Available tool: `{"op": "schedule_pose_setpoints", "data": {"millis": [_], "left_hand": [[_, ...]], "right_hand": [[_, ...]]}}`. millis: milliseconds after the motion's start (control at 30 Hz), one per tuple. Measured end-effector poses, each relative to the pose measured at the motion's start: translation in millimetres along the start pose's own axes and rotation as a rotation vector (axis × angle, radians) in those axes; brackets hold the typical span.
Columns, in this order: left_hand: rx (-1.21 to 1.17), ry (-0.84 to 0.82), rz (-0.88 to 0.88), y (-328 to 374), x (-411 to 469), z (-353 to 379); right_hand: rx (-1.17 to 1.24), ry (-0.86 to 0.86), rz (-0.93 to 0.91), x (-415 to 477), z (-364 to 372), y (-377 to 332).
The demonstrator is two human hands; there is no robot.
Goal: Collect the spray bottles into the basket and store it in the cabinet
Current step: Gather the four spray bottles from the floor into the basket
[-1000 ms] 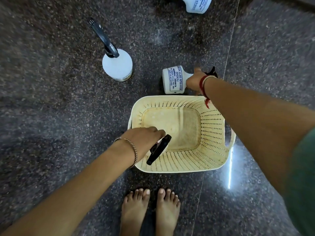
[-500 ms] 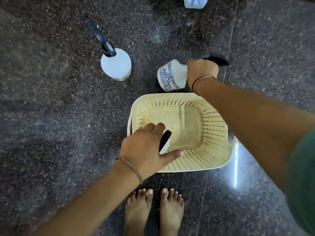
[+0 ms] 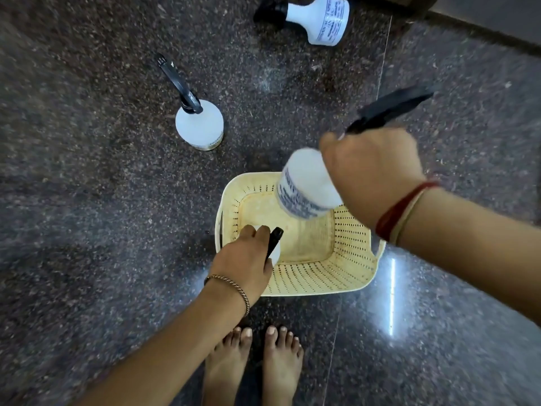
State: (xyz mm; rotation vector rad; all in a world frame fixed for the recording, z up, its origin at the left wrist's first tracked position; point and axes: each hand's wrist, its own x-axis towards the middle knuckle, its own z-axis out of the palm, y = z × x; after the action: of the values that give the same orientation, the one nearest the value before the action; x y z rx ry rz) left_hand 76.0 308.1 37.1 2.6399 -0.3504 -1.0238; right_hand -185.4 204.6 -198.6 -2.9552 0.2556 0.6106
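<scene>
A dark speckled stone floor [image 3: 87,200] fills the frame, crossed by a thin joint line on the right. At upper left a white spray bottle [image 3: 199,124] stands upright on the floor, its black trigger head reaching toward the upper left corner. Lower down, left of centre, the left hand [image 3: 244,260] is closed around the black top of a second white bottle [image 3: 274,253], which sits inside the near-left corner of the basket with its top pointing up and slightly right; most of this bottle is hidden under the hand. The cream perforated basket [image 3: 322,279] stands on the floor at centre, just above two bare feet [image 3: 254,364], and apart from that bottle its bottom is bare. At the top centre a third bottle [image 3: 319,19] lies on its side, long axis running left to right, black head to the left. Right of centre the right hand [image 3: 371,174] is clamped around the neck of a fourth bottle [image 3: 307,189], blurred, held in the air over the basket's far rim; its base tilts down and left toward the basket and its black trigger points to the upper right.
</scene>
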Motion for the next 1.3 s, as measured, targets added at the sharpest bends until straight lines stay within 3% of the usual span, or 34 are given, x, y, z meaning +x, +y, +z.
{"op": "schedule_pose_setpoints", "data": {"millis": [100, 167, 200, 267, 300, 367, 500, 733, 867, 1133, 1300], "left_hand": [[-0.013, -0.005, 0.009, 0, -4, 3], [-0.021, -0.005, -0.004, -1, -5, 5], [-0.022, -0.008, -0.009, -1, -6, 7], [-0.028, -0.012, -0.014, -1, -6, 9], [-0.033, -0.011, -0.013, -1, -6, 10], [-0.040, 0.002, -0.010, -1, -5, 12], [-0.042, 0.023, -0.004, 0, -2, 11], [-0.008, -0.002, 0.005, -1, 2, 12], [-0.033, 0.022, -0.028, -2, 4, 16], [0.022, 0.040, -0.053, -12, -4, 3], [-0.146, 0.377, 0.028, -28, -10, -42]], "right_hand": [[-0.117, -0.214, -0.280, 103, -194, -4], [-0.322, -0.207, -0.286, 177, -325, -38], [-0.479, -0.161, -0.310, 185, -354, -37], [-0.552, -0.150, -0.220, 188, -354, -28], [-0.557, -0.149, -0.263, 179, -330, -30], [-0.463, -0.176, -0.291, 172, -304, -26], [-0.371, -0.057, -0.259, 190, -289, -20], [-0.291, -0.105, -0.187, 185, -278, -48], [-0.313, -0.072, -0.235, 190, -275, -54], [-0.345, -0.195, -0.366, 180, -272, -49], [-0.314, -0.103, -0.452, 161, -273, -32]]}}
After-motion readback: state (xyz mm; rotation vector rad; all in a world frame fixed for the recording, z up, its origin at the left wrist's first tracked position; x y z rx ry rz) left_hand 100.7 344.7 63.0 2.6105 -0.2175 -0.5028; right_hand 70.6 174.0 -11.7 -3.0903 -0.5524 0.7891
